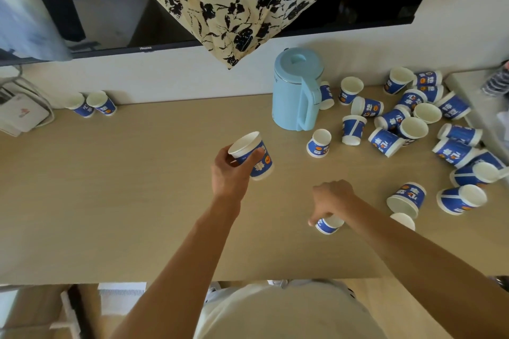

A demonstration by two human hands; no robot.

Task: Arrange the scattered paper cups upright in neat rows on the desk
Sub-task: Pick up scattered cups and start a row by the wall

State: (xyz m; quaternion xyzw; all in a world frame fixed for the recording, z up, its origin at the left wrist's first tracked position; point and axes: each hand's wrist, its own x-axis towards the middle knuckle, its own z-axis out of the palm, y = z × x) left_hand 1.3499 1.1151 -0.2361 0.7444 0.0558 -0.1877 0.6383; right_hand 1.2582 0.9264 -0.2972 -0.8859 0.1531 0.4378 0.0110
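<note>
Kettle (pixel 296 91), pale blue, stands on the counter (pixel 137 201) between two upright cups (pixel 91 104) by the back wall and the scattered cups (pixel 413 118) heaped at right. Left hand (pixel 231 170) has its fingers (pixel 254 155) curled round a tilted cup (pixel 261 166). Right hand (pixel 332 197) has fingers clamped on a near cup (pixel 329 225) that touches the counter. Floral cloth (pixel 234 3) hangs over the television (pixel 110 8).
</note>
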